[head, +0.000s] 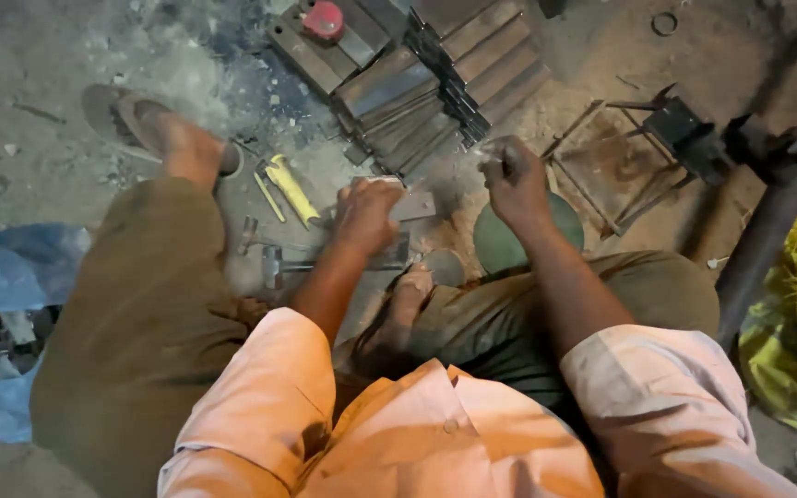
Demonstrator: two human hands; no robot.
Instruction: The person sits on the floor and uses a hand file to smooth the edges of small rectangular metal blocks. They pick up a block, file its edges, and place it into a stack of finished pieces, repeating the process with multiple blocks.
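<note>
Head view, looking straight down: the left hand (pixel 364 214) is at centre frame, fingers curled down over a flat grey metal piece (pixel 414 206) and pinning it against the block beneath, so that grip is closed on it. The right hand (pixel 512 180), just right of centre and a little higher, is pinched tight around a small dark tool (pixel 502 159); motion blur hides what kind. That metal piece looks stiff, fairly heavy for its size and sharp-edged, unlikely to flex, best held flat across its broad face as now, clear of the edges. A hammer (pixel 274 263) lies left of centre on the ground, a yellow-handled tool (pixel 291 189) just above it. Upper centre holds a stack of metal bars (pixel 449 69), with a red-capped object (pixel 323 18) at the top edge. The surface is dusty, gritty bare ground, a wire frame (pixel 601 171) at upper right, blue plastic sheeting (pixel 11 267) at far left.
</note>
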